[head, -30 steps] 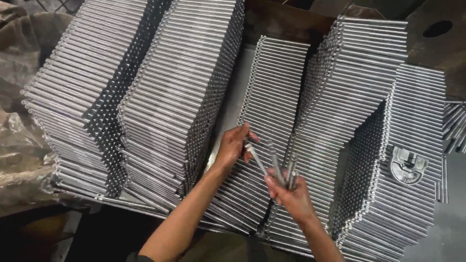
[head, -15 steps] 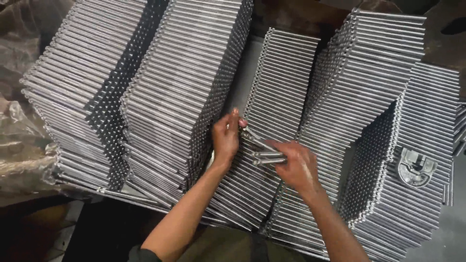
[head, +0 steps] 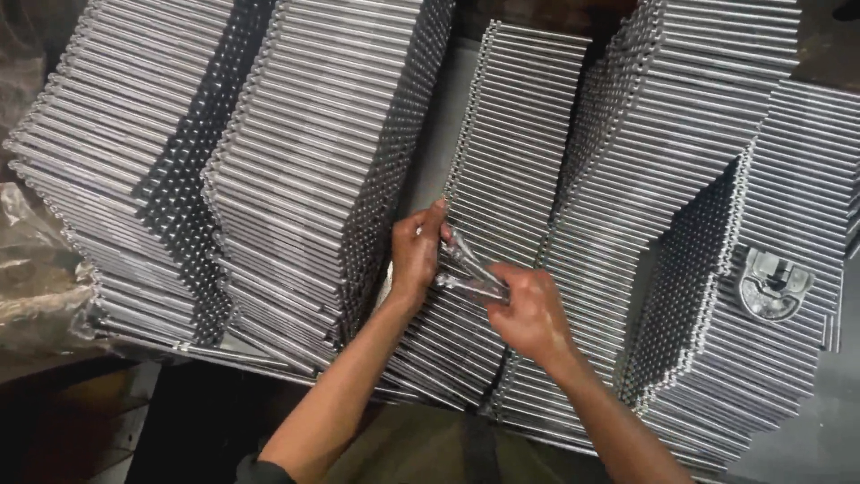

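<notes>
A: What do the two hands do at this moment?

B: Both hands meet above the middle stack of metal rods (head: pixel 515 143). The left hand (head: pixel 417 255) is closed, its fingers pinch the upper end of a small bundle of rods (head: pixel 470 269). The right hand (head: pixel 528 309) is closed around the lower end of the same bundle, so the bundle sits between them, a little tilted.

A: Where is this bundle exactly?

B: It is just over the low middle stack, near its front part, and it seems lifted a little from the layer under it. If it touches that layer, I cannot tell.

A: And what is around?

B: High stacks of the same silver rods stand on both sides: two tall left stacks (head: pixel 260 152) and a tall right stack (head: pixel 681 134). On the far right stack lies a flat metal fitting (head: pixel 775 282), well apart from the hands. At the left edge there is crumpled plastic sheet (head: pixel 36 278).
</notes>
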